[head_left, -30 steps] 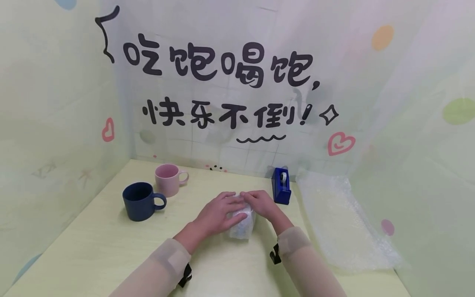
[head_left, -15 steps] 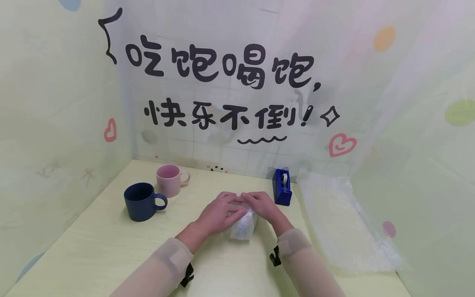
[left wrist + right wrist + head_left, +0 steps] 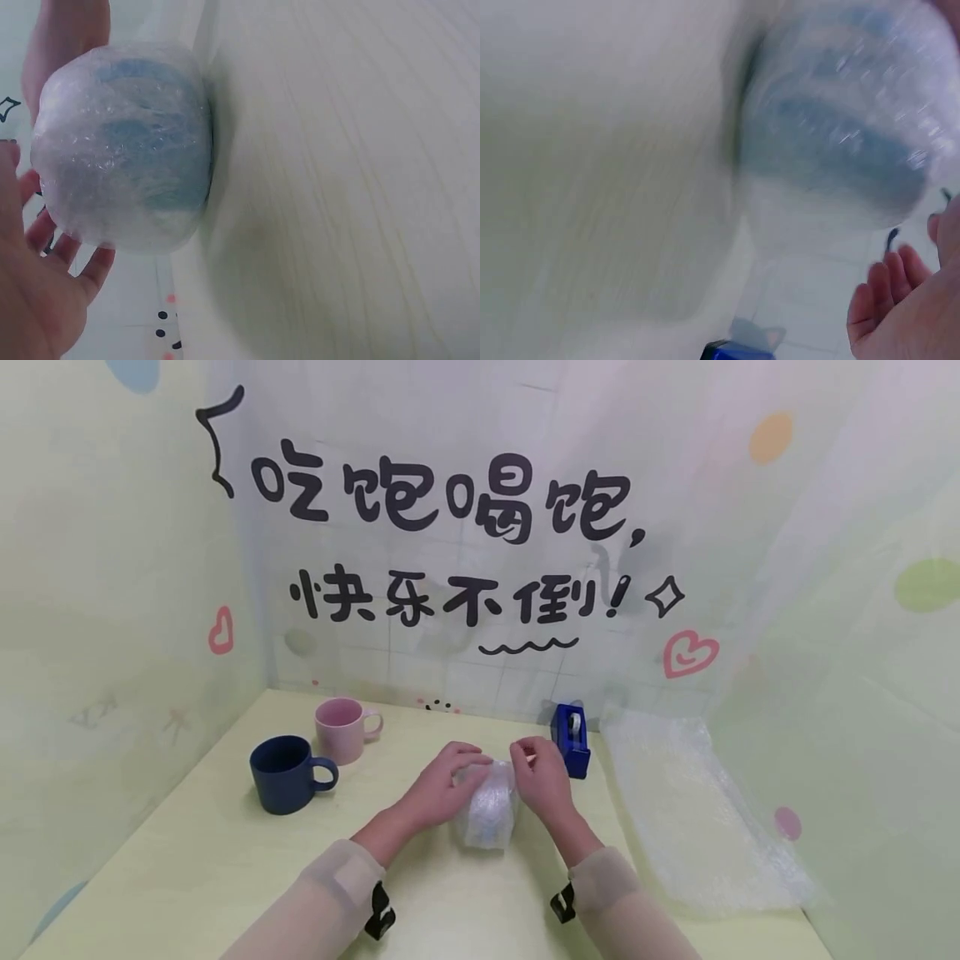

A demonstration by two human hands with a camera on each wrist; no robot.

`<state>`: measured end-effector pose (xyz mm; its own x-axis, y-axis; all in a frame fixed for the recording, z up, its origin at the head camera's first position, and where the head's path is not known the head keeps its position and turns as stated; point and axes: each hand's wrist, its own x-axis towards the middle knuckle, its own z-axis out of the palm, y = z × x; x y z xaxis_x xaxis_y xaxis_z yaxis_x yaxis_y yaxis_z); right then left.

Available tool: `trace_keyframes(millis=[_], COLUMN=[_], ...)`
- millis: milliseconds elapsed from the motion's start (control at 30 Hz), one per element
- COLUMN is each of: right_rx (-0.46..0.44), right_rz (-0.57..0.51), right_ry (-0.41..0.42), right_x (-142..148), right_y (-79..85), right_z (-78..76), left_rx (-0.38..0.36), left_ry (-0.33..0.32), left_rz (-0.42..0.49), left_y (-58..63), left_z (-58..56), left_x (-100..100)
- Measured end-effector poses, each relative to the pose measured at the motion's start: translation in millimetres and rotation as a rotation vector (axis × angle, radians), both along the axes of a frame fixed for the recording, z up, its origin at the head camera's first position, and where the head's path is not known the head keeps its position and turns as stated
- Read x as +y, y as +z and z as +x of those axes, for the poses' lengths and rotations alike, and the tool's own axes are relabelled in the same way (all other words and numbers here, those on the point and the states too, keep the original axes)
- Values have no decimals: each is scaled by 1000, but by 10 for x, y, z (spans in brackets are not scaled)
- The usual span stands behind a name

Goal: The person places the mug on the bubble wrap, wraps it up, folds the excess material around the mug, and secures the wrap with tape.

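A rounded bubble-wrapped bundle (image 3: 489, 817) sits on the table (image 3: 247, 885) between the two hands; something light blue and white shows through the wrap (image 3: 150, 146). My left hand (image 3: 441, 787) rests against its left side and top, fingers reaching over the far side and the thumb on the near side. In the left wrist view, its fingertips (image 3: 96, 274) touch the wrap. Just off the bundle's right side is my right hand (image 3: 542, 777), its fingers (image 3: 881, 285) loosely bent and the thumb a little apart from them, with nothing visible between them.
A blue tape dispenser (image 3: 572, 745) stands behind the right hand. Flat bubble wrap (image 3: 693, 818) lies along the right side. At the back left stand a dark blue mug (image 3: 281, 777) and a pink mug (image 3: 341, 733). A printed sheet (image 3: 457, 552) hangs behind the table.
My right hand has drawn off the bundle's top and moved slightly right. The left hand has shifted a little left on the bundle, leaving more of its top showing.
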<state>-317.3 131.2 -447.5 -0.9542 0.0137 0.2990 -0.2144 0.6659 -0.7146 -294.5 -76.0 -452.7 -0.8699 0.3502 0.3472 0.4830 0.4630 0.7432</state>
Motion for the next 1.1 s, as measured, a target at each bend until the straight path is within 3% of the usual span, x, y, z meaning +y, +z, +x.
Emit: trace_keyframes(millis=[100,200,300,400,633,800,967,1100], right_rx=[-41,-243,-455,-494,-391,-397,-424,-459], right_rz=[-116,-168,-134,-83,-1,-8,-74,-232], right_ry=[19,223,444,527,360,232,140,139], right_x=[-9,-34,-70,-80,39,164,296,320], right_y=[142,252,288,258,204,153,90,70], right_z=[295,577,768,831,795,735,646,598], left_rx=[-118,-225,-317,-359,-356,-384,-478,-581], left_ry=[62,79,48,32,88,79,87,99], left_rz=[87,117,146,157,134,112,64,126], left_y=[9,33,48,41,43,44,86,168], left_z=[-59,-120,-162,-179,-159,-120,-27,111], left_x=[4,10,18,16,-85,-211,-271,-226])
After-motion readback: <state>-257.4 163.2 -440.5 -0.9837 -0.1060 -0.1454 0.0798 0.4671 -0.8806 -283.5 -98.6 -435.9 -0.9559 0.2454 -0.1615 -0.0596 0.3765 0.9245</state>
